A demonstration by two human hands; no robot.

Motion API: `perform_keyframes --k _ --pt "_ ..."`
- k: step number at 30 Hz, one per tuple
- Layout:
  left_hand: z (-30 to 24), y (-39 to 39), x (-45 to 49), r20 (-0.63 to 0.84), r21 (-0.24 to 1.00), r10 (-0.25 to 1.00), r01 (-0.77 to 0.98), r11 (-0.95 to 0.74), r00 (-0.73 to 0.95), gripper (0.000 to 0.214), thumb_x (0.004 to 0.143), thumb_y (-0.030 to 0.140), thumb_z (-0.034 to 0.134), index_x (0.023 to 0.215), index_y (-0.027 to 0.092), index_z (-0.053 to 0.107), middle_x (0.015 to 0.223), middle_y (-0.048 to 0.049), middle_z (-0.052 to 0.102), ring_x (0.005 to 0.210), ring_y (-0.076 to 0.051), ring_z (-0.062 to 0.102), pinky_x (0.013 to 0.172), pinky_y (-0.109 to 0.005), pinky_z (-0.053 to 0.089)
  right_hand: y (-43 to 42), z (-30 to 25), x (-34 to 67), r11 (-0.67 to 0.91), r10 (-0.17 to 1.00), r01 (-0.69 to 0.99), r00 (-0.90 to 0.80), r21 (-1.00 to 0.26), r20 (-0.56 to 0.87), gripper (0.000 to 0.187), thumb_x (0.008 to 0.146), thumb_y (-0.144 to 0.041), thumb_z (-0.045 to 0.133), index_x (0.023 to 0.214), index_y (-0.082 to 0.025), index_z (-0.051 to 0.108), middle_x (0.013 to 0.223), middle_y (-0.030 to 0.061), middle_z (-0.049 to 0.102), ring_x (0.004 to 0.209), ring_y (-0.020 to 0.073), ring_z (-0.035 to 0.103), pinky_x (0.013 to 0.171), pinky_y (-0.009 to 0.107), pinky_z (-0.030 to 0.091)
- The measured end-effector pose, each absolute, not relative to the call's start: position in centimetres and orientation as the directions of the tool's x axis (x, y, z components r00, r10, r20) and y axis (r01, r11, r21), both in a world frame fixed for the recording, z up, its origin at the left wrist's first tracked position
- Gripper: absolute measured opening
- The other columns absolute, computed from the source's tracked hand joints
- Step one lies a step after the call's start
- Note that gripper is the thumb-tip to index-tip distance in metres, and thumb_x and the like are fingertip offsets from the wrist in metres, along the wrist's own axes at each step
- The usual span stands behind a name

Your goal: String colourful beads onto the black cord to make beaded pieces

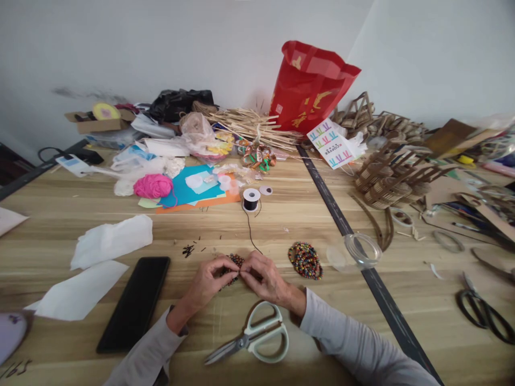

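Note:
My left hand (212, 280) and my right hand (265, 276) meet fingertip to fingertip, both closed in a pinch. They grip a string of small dark beads (236, 259), which shows behind and below the fingers of the left hand. The exact bit between the fingertips is too small to make out. From a white spool of black cord (251, 200), a loose cord runs down towards the back of my right hand. Scissors with pale green handles (257, 336) lie just below the hands. A coiled heap of multicoloured beads (306, 260) rests to the right.
Short black cord scraps (188, 250) lie left of the hands, near a black phone (134, 304) and white paper pieces (112, 241). Pink yarn (153, 186), a red bag (311, 88) and small woven baskets (386, 179) stand further back. Black scissors (483, 311) lie far right.

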State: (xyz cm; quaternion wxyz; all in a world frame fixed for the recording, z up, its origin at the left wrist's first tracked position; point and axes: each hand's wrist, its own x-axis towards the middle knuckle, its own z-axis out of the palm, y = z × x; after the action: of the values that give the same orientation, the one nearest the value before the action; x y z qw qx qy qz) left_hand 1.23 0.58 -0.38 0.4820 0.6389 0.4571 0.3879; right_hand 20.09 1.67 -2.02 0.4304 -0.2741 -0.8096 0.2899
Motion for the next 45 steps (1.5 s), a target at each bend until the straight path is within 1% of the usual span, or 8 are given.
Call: perform_keyframes --k 9,19,27,31,35,40,43,45 --pt "-0.9 0.6 1.0 0.012 0.982 0.962 0.178 -0.063 0.274 0.008 0.073 0.020 0.067 0.077 0.014 0.071 0.079 -0.0060 0.068 0.075 -0.018 0.062 0.069 -0.026 0.048 1.8 -2.8 20.0 0.685 0.693 0.170 -0.450 -0.709 0.562 0.008 0.090 -0.024 0.056 0.087 -0.018 0.057 0.076 0.0048 0.058 0.070 0.0150 0.056 0.061 0.025 0.047" --pt "-0.6 0.5 1.2 -0.011 0.992 0.962 0.121 -0.023 0.274 0.010 0.070 0.022 0.071 0.067 0.013 0.068 0.069 -0.0041 0.067 0.067 -0.016 0.060 0.063 -0.025 0.047 1.6 -2.8 20.1 0.679 0.688 0.155 -0.474 -0.717 0.549 0.012 0.089 -0.029 0.058 0.089 -0.018 0.053 0.081 0.0045 0.057 0.075 0.0152 0.057 0.067 0.026 0.049" --pt "-0.3 0.5 1.2 0.048 0.972 0.952 0.205 -0.114 0.303 0.011 0.076 0.023 0.066 0.068 0.015 0.066 0.072 -0.0033 0.066 0.072 -0.017 0.060 0.071 -0.027 0.046 1.6 -1.9 20.3 0.716 0.639 0.144 -0.528 -0.683 0.559 0.004 0.088 -0.020 0.053 0.091 -0.019 0.053 0.095 0.0108 0.059 0.089 0.0191 0.057 0.076 0.032 0.050" --pt "-0.4 0.5 1.0 0.076 0.967 0.948 0.208 -0.146 0.310 0.014 0.078 0.024 0.065 0.067 0.016 0.063 0.072 -0.0026 0.063 0.072 -0.017 0.058 0.071 -0.027 0.044 1.5 -1.7 20.3 0.723 0.602 0.074 -0.554 -0.687 0.575 0.012 0.086 -0.028 0.048 0.077 -0.020 0.045 0.077 0.0069 0.056 0.077 0.0187 0.054 0.069 0.033 0.047" --pt "-0.1 0.5 1.1 0.106 0.959 0.942 0.218 -0.181 0.317 0.015 0.078 0.023 0.065 0.064 0.016 0.062 0.069 -0.0026 0.062 0.071 -0.017 0.057 0.071 -0.028 0.044 1.5 -1.7 20.4 0.688 0.641 0.086 -0.537 -0.720 0.548 0.027 0.091 -0.035 0.042 0.068 -0.021 0.038 0.063 0.0018 0.049 0.062 0.0154 0.049 0.060 0.029 0.043" --pt "0.4 0.3 1.5 0.104 0.946 0.946 0.264 -0.189 0.306 0.012 0.077 0.021 0.065 0.066 0.015 0.064 0.071 -0.0040 0.064 0.074 -0.018 0.059 0.071 -0.028 0.044 1.6 -1.9 20.2 0.703 0.657 0.127 -0.494 -0.700 0.570 0.016 0.086 -0.034 0.057 0.083 -0.019 0.050 0.076 0.0056 0.057 0.071 0.0164 0.055 0.064 0.028 0.046" --pt "0.5 0.3 1.6 0.122 0.939 0.948 0.276 -0.207 0.293 0.012 0.077 0.021 0.065 0.067 0.015 0.064 0.071 -0.0037 0.064 0.073 -0.018 0.059 0.071 -0.027 0.045 1.6 -2.2 20.0 0.714 0.655 0.151 -0.490 -0.684 0.575 0.005 0.089 -0.023 0.055 0.087 -0.018 0.054 0.076 0.0055 0.060 0.071 0.0154 0.056 0.065 0.026 0.047" --pt "0.4 0.3 1.7 0.129 0.933 0.950 0.291 -0.214 0.285 0.013 0.078 0.021 0.064 0.066 0.016 0.063 0.069 -0.0028 0.063 0.072 -0.017 0.058 0.070 -0.027 0.044 1.6 -2.3 20.0 0.711 0.661 0.159 -0.484 -0.685 0.574 0.006 0.090 -0.021 0.055 0.087 -0.017 0.057 0.075 0.0053 0.061 0.070 0.0150 0.057 0.065 0.026 0.048"
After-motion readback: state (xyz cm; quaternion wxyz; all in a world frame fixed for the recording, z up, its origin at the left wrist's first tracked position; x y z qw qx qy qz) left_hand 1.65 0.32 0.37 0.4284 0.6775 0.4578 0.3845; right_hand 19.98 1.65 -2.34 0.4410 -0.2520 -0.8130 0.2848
